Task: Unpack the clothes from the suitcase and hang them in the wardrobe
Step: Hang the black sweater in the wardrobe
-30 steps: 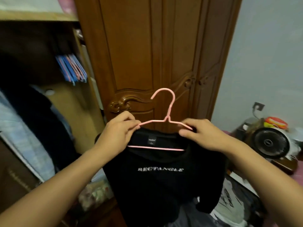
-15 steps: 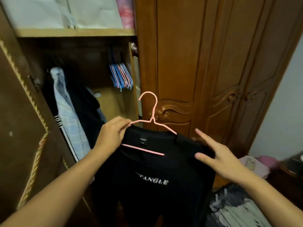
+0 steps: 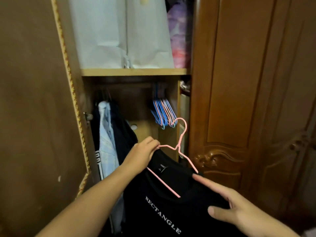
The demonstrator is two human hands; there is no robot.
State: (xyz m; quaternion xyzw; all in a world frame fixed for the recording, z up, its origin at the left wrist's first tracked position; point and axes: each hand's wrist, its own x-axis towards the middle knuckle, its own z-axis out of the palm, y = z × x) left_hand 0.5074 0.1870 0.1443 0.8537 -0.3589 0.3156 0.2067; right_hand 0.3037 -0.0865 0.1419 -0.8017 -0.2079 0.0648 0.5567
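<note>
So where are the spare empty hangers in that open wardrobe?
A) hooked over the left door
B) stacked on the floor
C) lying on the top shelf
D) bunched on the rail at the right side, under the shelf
D: the bunch of blue and pink empty hangers hangs at the right end under the shelf, just above the hook of the pink hanger carrying the black shirt.

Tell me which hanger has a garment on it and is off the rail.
The pink hanger the left hand grips, carrying the black RECTANGLE shirt. The blue and pink spare hangers hang bare inside the wardrobe.
</note>
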